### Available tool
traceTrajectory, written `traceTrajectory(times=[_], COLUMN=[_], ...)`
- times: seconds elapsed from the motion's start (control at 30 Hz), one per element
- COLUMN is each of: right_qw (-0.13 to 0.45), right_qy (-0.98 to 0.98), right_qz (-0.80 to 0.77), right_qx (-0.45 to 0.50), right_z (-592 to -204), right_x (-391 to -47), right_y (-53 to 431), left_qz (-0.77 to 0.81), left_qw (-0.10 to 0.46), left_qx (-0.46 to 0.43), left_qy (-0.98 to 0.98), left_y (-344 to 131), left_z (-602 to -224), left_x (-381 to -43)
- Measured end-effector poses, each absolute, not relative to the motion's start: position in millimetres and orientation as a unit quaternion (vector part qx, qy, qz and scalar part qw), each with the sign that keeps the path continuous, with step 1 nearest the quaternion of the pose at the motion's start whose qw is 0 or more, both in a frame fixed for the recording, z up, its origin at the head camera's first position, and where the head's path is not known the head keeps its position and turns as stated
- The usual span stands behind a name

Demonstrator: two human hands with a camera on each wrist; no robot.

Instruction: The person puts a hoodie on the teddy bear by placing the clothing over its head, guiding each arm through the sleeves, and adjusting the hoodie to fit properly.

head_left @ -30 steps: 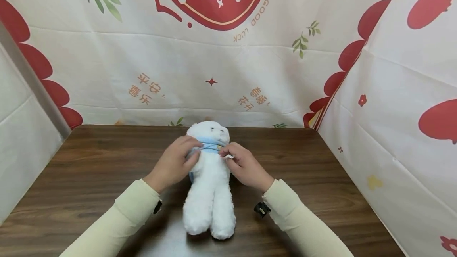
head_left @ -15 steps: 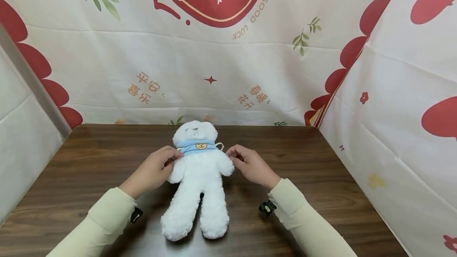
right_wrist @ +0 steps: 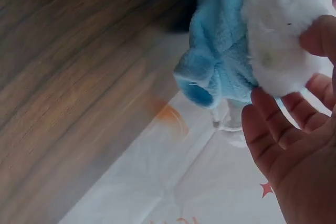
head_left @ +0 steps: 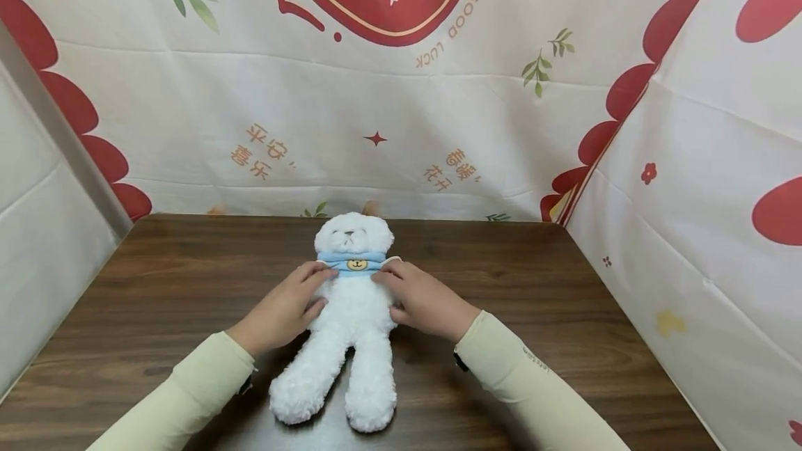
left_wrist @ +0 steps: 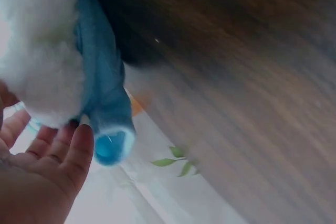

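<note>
A white plush bear (head_left: 351,312) lies face up on the brown wooden table, head toward the back. Bunched round its neck is a light blue garment (head_left: 338,271) with a bear-face patch at the front. My left hand (head_left: 283,308) holds the bear's side, fingertips at the garment's lower edge and thumb lower on the fur. On the opposite side, my right hand (head_left: 426,298) mirrors this grip. Both wrist views show a white arm between thumb and fingers, beside a blue sleeve opening (left_wrist: 111,148). Much of the bear's arms is hidden by my hands in the head view.
The dark wood table (head_left: 501,263) stretches out on both sides of the bear. A patterned cloth (head_left: 351,103) hangs behind the table's back edge, and another cloth (head_left: 702,228) borders the right side.
The bear has turned from its side onto its back, and its legs have spread apart. My hands moved outward, then came back in onto its upper body at the garment.
</note>
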State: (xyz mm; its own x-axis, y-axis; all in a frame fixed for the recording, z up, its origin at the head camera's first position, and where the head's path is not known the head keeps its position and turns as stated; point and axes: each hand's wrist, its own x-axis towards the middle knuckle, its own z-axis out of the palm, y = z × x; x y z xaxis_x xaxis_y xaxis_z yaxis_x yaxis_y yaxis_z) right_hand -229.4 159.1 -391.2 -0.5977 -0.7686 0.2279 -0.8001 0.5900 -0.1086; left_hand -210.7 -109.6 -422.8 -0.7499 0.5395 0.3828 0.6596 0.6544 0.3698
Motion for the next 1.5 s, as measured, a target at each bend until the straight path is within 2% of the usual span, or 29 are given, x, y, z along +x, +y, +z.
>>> traceTrajectory(times=[0.2,0.33,0.43,0.63,0.73,0.83,1.0,1.17,1.33,1.5], right_qw=[0.090,0.094,0.094,0.069,0.065,0.068,0.058,0.047,0.063,0.088], right_qy=[-0.895,-0.902,-0.905,-0.905,-0.903,-0.899,-0.894,-0.892,-0.888,-0.891], right_qz=[0.057,0.054,0.047,0.056,0.062,0.058,0.062,0.055,0.044,0.035], right_qx=[0.434,0.419,0.413,0.415,0.421,0.429,0.439,0.446,0.453,0.444], right_z=[-396.2,-400.0,-401.6,-403.5,-403.8,-403.8,-401.6,-398.8,-399.0,-402.7], right_x=[-226.0,-224.2,-222.9,-222.9,-223.9,-225.0,-226.2,-227.4,-229.1,-228.1], right_y=[157.3,157.0,156.7,155.1,154.6,154.4,156.4,156.0,152.3,147.5], left_qz=[-0.188,-0.178,-0.187,-0.242,-0.239,-0.218,-0.195,-0.152,-0.075,-0.054], left_qw=[0.173,0.163,0.110,-0.058,-0.084,-0.058,0.033,0.094,0.154,0.186], left_qx=[-0.362,-0.370,-0.380,-0.390,-0.391,-0.391,-0.392,-0.396,-0.392,-0.382], left_qy=[-0.896,-0.897,-0.899,-0.887,-0.885,-0.892,-0.898,-0.901,-0.904,-0.903], left_y=[-101.2,-102.1,-107.6,-123.0,-125.2,-123.6,-117.9,-109.8,-100.4,-95.6], left_z=[-423.1,-423.2,-420.2,-408.4,-407.5,-410.5,-415.5,-417.8,-418.2,-416.6], left_x=[-206.5,-205.7,-207.2,-214.0,-216.1,-215.8,-216.9,-217.2,-214.0,-211.4])
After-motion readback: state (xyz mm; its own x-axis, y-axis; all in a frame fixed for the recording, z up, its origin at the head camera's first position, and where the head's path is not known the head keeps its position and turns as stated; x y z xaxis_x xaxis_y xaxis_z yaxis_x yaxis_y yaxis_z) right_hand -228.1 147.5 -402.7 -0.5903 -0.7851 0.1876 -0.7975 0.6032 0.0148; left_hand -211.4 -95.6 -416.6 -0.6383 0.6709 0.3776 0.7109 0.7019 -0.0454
